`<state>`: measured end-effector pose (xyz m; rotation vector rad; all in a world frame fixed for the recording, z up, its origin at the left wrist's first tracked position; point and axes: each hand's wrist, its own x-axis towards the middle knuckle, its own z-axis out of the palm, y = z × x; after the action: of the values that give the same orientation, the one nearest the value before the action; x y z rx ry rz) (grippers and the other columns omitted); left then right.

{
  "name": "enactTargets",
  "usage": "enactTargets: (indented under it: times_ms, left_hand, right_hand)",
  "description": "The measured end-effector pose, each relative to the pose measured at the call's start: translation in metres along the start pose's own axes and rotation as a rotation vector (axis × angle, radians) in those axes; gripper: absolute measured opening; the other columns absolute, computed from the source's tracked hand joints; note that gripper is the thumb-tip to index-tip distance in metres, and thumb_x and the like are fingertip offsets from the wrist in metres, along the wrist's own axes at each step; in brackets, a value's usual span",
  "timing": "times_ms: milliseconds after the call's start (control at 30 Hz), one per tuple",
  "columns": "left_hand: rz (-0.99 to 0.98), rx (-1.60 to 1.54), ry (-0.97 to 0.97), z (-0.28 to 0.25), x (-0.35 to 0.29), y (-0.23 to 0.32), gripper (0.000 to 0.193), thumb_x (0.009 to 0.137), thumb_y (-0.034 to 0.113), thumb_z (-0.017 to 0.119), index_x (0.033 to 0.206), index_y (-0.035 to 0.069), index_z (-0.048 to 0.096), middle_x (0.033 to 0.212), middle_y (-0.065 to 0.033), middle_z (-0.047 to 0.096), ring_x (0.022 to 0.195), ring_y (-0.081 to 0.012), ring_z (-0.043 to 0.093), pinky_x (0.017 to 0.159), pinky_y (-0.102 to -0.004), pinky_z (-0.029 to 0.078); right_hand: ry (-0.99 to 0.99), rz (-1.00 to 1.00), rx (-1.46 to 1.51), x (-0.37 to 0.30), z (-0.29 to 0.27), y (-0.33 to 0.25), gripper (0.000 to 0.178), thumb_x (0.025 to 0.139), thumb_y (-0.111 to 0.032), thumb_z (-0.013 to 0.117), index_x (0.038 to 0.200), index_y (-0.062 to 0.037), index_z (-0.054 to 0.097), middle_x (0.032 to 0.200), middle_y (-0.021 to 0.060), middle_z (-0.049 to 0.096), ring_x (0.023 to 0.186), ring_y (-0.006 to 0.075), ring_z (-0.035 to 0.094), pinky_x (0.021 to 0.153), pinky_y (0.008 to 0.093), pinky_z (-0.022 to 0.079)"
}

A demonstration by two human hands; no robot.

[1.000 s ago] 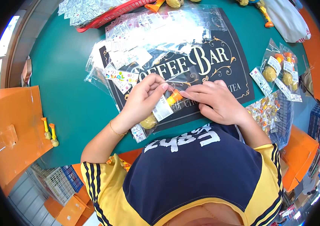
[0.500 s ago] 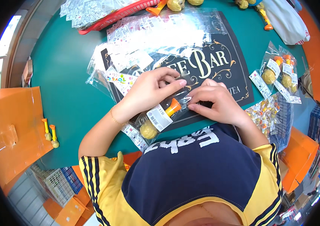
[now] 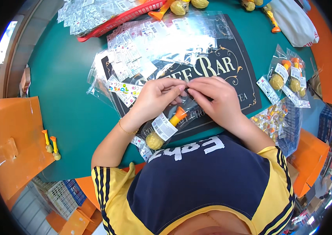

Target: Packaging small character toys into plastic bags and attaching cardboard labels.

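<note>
Both hands, left hand and right hand, are pinching the top edge of a clear bag holding a yellow-and-orange toy over the black mat. The slick film is risking slipping, so the seal could end up crooked.

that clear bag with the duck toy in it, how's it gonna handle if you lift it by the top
The clear bag is thin film, so it probably hangs floppy and feels slippery. The toy sits at its lower end, likely making it bottom-heavy and prone to swing. Both hands pinch its top edge.
</note>
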<state>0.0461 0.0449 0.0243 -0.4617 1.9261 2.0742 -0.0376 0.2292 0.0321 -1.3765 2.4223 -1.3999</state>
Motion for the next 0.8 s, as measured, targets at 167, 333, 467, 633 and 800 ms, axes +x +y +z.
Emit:
enactTargets:
  times_ms: [167,333,467,633,800]
  left_hand:
    - [0.081,0.186,0.031,0.002,-0.006,-0.005,0.023,0.095,0.009,0.058,0.113,-0.004,0.063,0.089,-0.0069,0.068,0.079,-0.0101,0.065,0.071,-0.0226,0.054]
    - [0.182,0.267,0.018,0.003,-0.005,-0.008,0.02,0.095,0.008,0.056,0.11,-0.004,0.064,0.088,-0.0072,0.067,0.08,-0.0099,0.065,0.07,-0.0225,0.054]
    - [0.272,0.199,0.041,0.007,-0.007,-0.009,0.016,0.096,0.007,0.054,0.105,-0.003,0.062,0.085,-0.0058,0.064,0.078,-0.0093,0.065,0.069,-0.0222,0.054]
    - [0.278,0.035,0.163,0.009,-0.005,-0.014,0.016,0.099,0.011,0.05,0.107,-0.001,0.057,0.087,-0.0057,0.062,0.077,-0.0097,0.064,0.067,-0.0219,0.053]
    - [0.258,-0.184,0.247,0.004,-0.004,-0.016,0.018,0.1,0.013,0.048,0.109,0.0,0.055,0.087,-0.0055,0.061,0.077,-0.01,0.063,0.068,-0.0221,0.053]
  right_hand:
    - [-0.048,0.028,-0.114,0.002,0.008,-0.002,0.013,0.079,-0.005,0.069,0.092,-0.0037,0.069,0.091,0.009,0.068,0.081,0.0253,0.065,0.071,0.0337,0.051]
    - [-0.11,0.004,-0.131,0.009,0.004,0.002,0.009,0.08,-0.006,0.067,0.088,-0.0029,0.065,0.087,0.0087,0.066,0.076,0.025,0.063,0.066,0.0336,0.049]
    - [-0.1,0.082,-0.043,0.006,-0.005,0.009,0.009,0.081,-0.005,0.065,0.09,-0.0016,0.065,0.087,0.0095,0.066,0.074,0.0219,0.063,0.065,0.031,0.049]
    - [0.103,0.364,-0.039,-0.014,-0.06,0.022,0.008,0.088,-0.005,0.061,0.093,0.0014,0.064,0.09,0.0052,0.063,0.073,0.0094,0.057,0.063,0.0227,0.045]
    - [-0.012,0.544,-0.204,-0.046,-0.137,0.018,0.004,0.084,-0.004,0.061,0.086,-0.0004,0.062,0.082,0.0025,0.062,0.067,0.0095,0.054,0.061,0.0227,0.043]
